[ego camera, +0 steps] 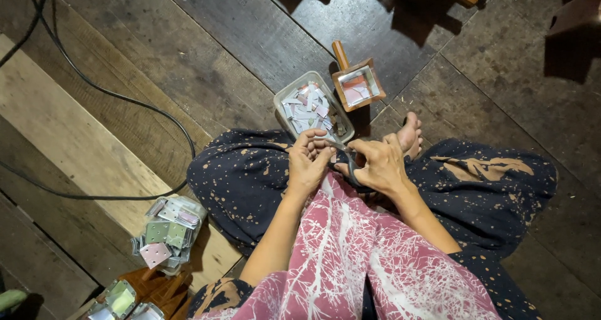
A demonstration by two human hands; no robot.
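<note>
Two hands are meeting over the lap here. The left hand (pixel 308 160) is pinching a small pale strip (pixel 322 143) between curled fingers, right at the near edge of the grey tray (pixel 283 101) full of cut silvery and pinkish scraps. The right hand (pixel 379 163) is gripping dark-handled scissors (pixel 350 163), fingers through the loops; the blades are probably closing on that strip, but it's too small to tell. A wooden scoop-like box (pixel 358 85) is sitting just beyond the tray.
</note>
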